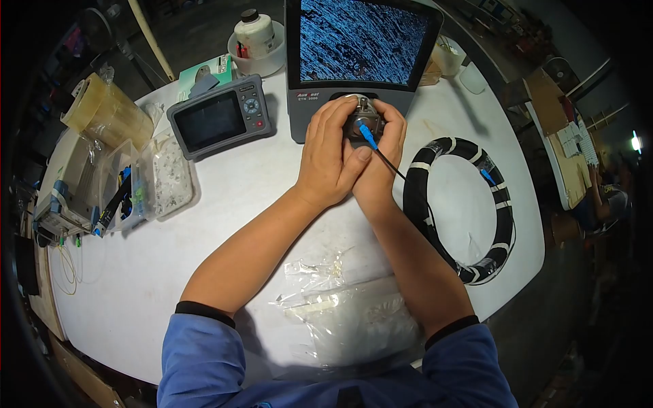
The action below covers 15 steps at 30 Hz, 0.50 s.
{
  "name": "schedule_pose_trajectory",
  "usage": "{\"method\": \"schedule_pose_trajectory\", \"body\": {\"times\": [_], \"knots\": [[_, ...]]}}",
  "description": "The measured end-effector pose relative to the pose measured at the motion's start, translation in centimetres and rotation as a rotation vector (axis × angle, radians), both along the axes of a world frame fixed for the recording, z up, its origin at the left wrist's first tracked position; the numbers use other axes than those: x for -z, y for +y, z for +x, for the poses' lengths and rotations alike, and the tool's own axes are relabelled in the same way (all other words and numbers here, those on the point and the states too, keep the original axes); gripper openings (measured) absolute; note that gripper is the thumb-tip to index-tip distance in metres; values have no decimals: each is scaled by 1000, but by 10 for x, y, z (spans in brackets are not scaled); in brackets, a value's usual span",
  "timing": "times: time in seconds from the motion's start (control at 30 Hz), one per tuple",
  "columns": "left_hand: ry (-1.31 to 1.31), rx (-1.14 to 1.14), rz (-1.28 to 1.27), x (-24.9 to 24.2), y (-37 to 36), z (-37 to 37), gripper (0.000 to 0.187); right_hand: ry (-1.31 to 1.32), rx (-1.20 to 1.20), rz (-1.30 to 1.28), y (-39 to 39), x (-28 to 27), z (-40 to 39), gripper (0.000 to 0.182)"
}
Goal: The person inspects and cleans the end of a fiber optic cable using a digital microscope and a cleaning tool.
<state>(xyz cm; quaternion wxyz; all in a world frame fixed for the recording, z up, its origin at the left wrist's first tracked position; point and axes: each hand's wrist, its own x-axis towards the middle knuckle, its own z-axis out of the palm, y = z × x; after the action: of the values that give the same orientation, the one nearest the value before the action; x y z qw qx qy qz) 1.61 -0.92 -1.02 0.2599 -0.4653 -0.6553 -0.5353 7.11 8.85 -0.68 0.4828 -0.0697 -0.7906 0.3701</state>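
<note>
A desktop inspection monitor [408,95] stands at the far side of the table, its screen showing blue streaks on black. My left hand [328,151] is closed round the left side of the round metal fitting [363,109] below the screen. My right hand [382,153] wraps the right side of that fitting, and the two hands touch at the thumbs. Between them a blue fibre connector [367,134] sits at the front of the fitting. Its thin black cable runs right to a black cable coil [420,180], wrapped with white tape, lying on the table.
A handheld tester [216,122] lies left of the monitor. Further left are a clear parts box [139,178], a tape roll [112,112] and a grey instrument [68,183]. Behind stands a white bottle [255,34] in a tub. A plastic-wrapped packet [357,323] lies between my forearms. Another person [607,204] sits far right.
</note>
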Motion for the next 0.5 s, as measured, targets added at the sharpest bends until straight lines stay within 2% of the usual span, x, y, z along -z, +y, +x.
{"method": "schedule_pose_trajectory", "body": {"times": [0.5], "knots": [[-36,-14,40,-2,0,2,61,-56,-1,-40,1,-1,0,64]]}}
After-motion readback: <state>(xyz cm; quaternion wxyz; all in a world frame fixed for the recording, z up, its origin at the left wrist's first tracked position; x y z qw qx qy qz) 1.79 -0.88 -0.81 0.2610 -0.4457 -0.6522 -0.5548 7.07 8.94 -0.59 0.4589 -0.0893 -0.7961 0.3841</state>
